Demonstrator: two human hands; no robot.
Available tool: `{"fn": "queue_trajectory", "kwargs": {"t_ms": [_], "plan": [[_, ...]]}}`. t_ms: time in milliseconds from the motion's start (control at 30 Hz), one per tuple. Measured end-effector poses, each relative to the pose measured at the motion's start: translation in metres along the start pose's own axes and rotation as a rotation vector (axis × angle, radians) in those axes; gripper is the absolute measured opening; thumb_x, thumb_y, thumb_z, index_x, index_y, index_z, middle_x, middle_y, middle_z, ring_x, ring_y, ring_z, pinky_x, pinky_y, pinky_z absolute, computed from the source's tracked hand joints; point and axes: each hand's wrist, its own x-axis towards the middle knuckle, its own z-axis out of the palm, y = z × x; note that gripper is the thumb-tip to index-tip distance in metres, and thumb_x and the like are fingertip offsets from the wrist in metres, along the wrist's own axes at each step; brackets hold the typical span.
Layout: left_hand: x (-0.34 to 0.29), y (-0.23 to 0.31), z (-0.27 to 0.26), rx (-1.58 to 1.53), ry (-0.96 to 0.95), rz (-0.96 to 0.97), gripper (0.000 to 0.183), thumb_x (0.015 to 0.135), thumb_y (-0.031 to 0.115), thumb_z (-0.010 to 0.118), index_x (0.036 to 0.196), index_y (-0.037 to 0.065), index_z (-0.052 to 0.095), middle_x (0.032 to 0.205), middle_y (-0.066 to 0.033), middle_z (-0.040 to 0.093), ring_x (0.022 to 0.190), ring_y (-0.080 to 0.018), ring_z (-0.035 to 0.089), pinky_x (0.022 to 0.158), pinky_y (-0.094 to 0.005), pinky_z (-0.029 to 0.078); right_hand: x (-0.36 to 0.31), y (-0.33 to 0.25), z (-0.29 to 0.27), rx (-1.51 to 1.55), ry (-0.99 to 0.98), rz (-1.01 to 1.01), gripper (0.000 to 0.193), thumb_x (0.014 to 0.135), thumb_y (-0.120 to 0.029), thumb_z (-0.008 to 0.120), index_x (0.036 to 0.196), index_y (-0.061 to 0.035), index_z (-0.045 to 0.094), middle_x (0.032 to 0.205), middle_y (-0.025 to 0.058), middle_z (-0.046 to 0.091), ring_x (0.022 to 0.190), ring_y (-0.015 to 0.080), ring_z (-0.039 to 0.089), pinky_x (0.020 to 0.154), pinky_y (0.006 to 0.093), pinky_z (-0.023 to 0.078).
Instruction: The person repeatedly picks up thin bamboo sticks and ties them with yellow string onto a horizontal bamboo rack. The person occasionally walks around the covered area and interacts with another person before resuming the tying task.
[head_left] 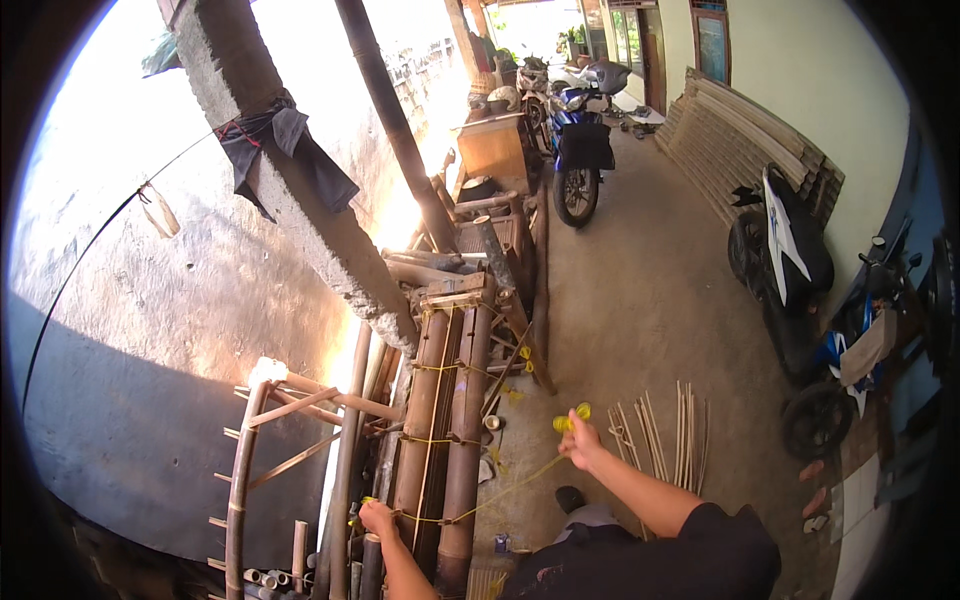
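My right hand [580, 442] is raised above the concrete floor, closed around a small bundle of yellow string [562, 423]. From it a yellow strand [515, 487] runs down to the left, across the thick bamboo poles [463, 455]. Beside those poles, at the lower left, my left hand [377, 516] is closed, with a bit of yellow string showing at its fingertips. Several more yellow strands cross the poles farther up, at short wooden pegs. What lies inside my left fingers is partly hidden.
Thin bamboo sticks [685, 440] lie on the floor to the right. A bamboo frame with pegs [243, 480] stands at left, below a leaning concrete post [290, 180]. Motorbikes [575, 150] are parked ahead and at right, near stacked corrugated sheets [735, 150].
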Motion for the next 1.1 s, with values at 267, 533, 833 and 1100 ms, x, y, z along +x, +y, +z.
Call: {"fn": "queue_trajectory", "kwargs": {"t_ms": [267, 533, 833, 1100], "plan": [[-0.012, 0.020, -0.007, 0.036, -0.083, -0.083, 0.030, 0.087, 0.016, 0.050, 0.083, -0.008, 0.066, 0.087, -0.0271, 0.068, 0.082, -0.0416, 0.066, 0.076, -0.0494, 0.048, 0.008, 0.070, -0.100, 0.134, 0.092, 0.290, 0.033, 0.093, -0.045, 0.062, 0.084, -0.0181, 0.045, 0.056, -0.0041, 0.030, 0.042, 0.0114, 0.026, 0.053, 0.0354, 0.038], [0.003, -0.001, 0.006, 0.106, 0.012, -0.042, 0.031, 0.083, 0.017, 0.048, 0.081, -0.009, 0.066, 0.081, -0.0281, 0.067, 0.076, -0.0435, 0.064, 0.073, -0.0503, 0.047, 0.019, 0.052, -0.081, -0.059, 0.005, 0.250, 0.034, 0.093, -0.044, 0.061, 0.082, -0.0169, 0.043, 0.055, -0.0046, 0.030, 0.041, 0.0113, 0.027, 0.056, 0.0369, 0.040], [-0.022, -0.007, -0.047, -0.050, -0.124, -0.013, 0.036, 0.090, 0.028, 0.054, 0.082, -0.004, 0.068, 0.075, -0.0206, 0.067, 0.073, -0.0316, 0.067, 0.072, -0.0446, 0.050, 0.047, 0.044, -0.065, -0.334, -0.007, 0.265, 0.036, 0.096, -0.050, 0.056, 0.082, -0.0182, 0.046, 0.055, -0.0029, 0.040, 0.045, 0.0130, 0.041, 0.060, 0.0384, 0.047], [-0.095, -0.073, -0.216, -0.196, -0.022, 0.074, 0.041, 0.097, 0.032, 0.056, 0.117, -0.003, 0.066, 0.110, -0.0189, 0.070, 0.103, -0.0256, 0.066, 0.092, -0.0361, 0.049, -0.024, 0.115, -0.061, -0.420, 0.007, 0.369, 0.059, 0.095, -0.064, 0.046, 0.135, -0.0204, 0.048, 0.119, 0.0182, 0.059, 0.106, 0.0265, 0.060, 0.089, 0.0476, 0.052]]}}
